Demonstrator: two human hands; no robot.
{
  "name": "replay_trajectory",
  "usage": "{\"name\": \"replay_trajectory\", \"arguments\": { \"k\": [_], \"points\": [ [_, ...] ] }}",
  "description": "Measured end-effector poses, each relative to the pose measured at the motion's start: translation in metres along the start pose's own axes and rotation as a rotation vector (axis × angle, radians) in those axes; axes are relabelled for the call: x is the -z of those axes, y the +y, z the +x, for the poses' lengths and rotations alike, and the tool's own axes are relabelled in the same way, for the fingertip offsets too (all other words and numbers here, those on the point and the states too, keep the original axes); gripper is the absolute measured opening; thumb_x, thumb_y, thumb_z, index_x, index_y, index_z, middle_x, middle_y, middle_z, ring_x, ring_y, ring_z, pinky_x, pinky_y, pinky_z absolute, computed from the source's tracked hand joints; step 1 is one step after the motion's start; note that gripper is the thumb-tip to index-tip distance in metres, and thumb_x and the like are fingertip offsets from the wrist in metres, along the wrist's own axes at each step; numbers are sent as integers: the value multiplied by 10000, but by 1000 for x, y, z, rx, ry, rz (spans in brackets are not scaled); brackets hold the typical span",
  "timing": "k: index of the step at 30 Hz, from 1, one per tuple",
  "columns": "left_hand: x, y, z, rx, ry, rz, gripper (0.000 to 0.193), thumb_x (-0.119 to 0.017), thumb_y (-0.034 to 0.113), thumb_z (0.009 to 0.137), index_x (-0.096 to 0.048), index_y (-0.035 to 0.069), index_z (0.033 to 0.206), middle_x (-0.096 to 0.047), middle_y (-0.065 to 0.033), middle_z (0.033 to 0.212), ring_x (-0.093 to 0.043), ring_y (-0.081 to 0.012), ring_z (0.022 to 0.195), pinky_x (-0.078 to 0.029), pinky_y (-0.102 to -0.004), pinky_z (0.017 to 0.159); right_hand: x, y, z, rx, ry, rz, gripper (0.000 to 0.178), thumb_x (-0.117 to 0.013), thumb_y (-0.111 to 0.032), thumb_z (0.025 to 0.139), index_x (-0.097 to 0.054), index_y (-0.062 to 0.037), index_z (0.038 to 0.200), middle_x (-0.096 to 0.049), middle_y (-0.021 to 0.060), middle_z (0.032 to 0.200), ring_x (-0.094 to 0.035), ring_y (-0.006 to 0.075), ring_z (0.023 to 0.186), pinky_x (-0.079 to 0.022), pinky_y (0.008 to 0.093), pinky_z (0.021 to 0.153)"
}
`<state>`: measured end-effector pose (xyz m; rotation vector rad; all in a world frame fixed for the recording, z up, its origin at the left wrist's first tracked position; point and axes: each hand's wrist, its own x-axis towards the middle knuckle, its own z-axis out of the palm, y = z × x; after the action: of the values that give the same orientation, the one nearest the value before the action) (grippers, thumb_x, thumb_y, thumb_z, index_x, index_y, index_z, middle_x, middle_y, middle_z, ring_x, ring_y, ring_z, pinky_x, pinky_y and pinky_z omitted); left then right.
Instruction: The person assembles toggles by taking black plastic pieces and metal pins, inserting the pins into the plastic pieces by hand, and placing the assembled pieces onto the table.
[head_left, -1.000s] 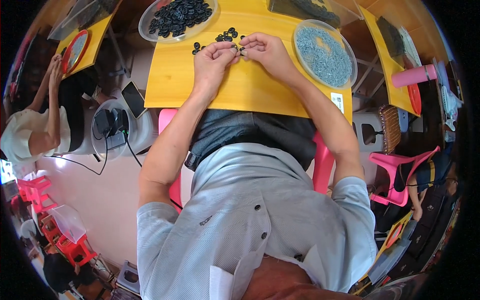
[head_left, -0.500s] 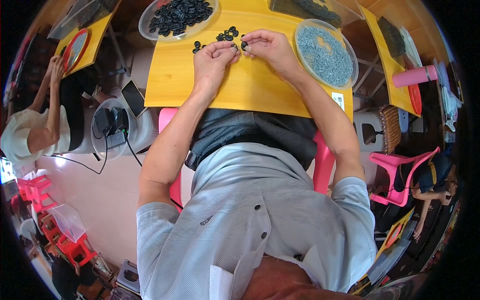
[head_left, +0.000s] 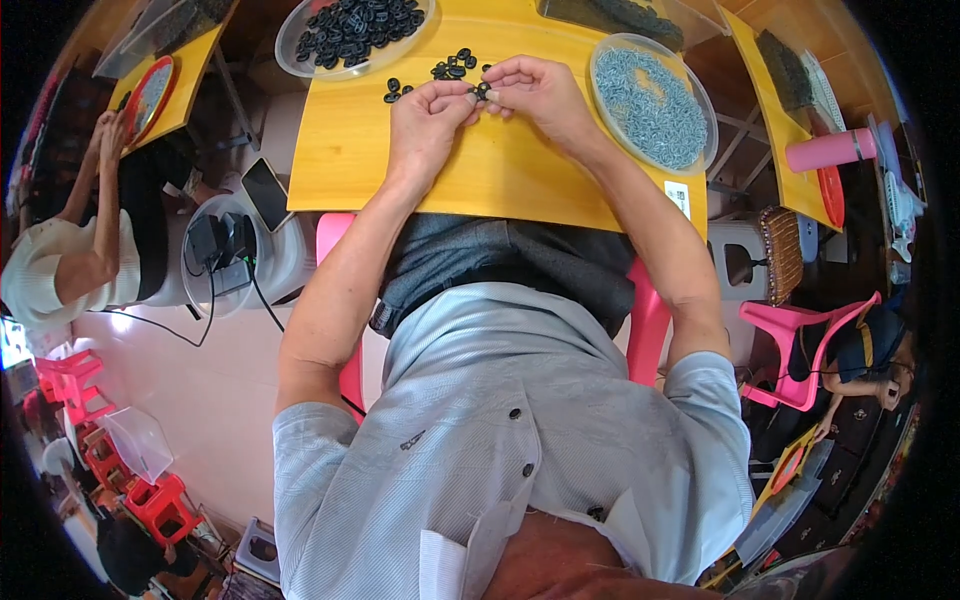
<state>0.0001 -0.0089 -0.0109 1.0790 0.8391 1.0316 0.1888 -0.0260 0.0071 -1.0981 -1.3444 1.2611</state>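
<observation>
Above the yellow table [head_left: 400,160], the fingertips of my two hands meet at a small black plastic part [head_left: 484,91]. My right hand [head_left: 543,100] pinches this part between thumb and fingers. Closed against its other side are the thumb and fingertips of my left hand [head_left: 428,125]; whether they also grip something tiny is hidden. Several loose black oval parts [head_left: 457,71] lie just beyond my hands, and a few more black parts [head_left: 393,91] sit left of my left hand. Right of my right hand stands a round clear tub of small silvery metal pieces [head_left: 650,115], which look like screws.
A clear round tub [head_left: 287,50] heaped with black parts stands at the table's far left. A clear bin [head_left: 610,22] lies at the far edge. On the left, a person [head_left: 85,240] sits at another table beside a stool holding a phone [head_left: 266,197] and black adapters [head_left: 222,240].
My hands have come together, bringing the black part in my right fingers up against my left fingertips. The loose parts and tubs stay about where they were.
</observation>
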Motion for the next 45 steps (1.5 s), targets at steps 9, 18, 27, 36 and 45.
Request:
{"name": "replay_trajectory", "arguments": {
  "k": [9,18,27,36,45],
  "points": [
    [0,3,2,53,1,-36,191,-660,26,939,-630,-84,1092,-722,-144,955,-699,-164,824,-563,-245,764,-2,1,0,-3,23,2,183,-670,-46,897,-671,36,1060,-721,75,848,-651,106,707,-521,230,655],
    [-4,7,-2,61,30,-44,176,-679,-7,910,-651,-113,1047,-722,-140,881,-686,-144,763,-549,-230,714,-5,-3,-2,-26,17,-56,162,-657,-17,921,-671,53,1066,-710,98,857,-667,129,746,-531,242,682],
    [-5,3,-1,58,20,-43,178,-695,-3,899,-653,-106,1038,-717,-123,852,-679,-132,757,-544,-236,700,-4,-4,-2,21,34,-58,153,-660,-48,914,-687,38,1038,-704,72,813,-650,111,692,-512,233,622],
    [-2,3,-8,-266,-128,546,309,-761,50,854,-676,7,1148,-692,-21,815,-635,-87,720,-526,-234,692,2,-17,-5,-74,-46,-137,142,-707,-85,881,-610,-21,964,-654,27,740,-627,99,618,-469,233,532],
    [-1,7,-7,-564,-100,914,290,-815,124,797,-700,30,1046,-688,-121,786,-672,-213,697,-550,-316,670,-5,-18,-2,-71,-20,-253,103,-688,-55,857,-612,-11,909,-643,33,709,-623,96,599,-464,243,521]
  ]
}}
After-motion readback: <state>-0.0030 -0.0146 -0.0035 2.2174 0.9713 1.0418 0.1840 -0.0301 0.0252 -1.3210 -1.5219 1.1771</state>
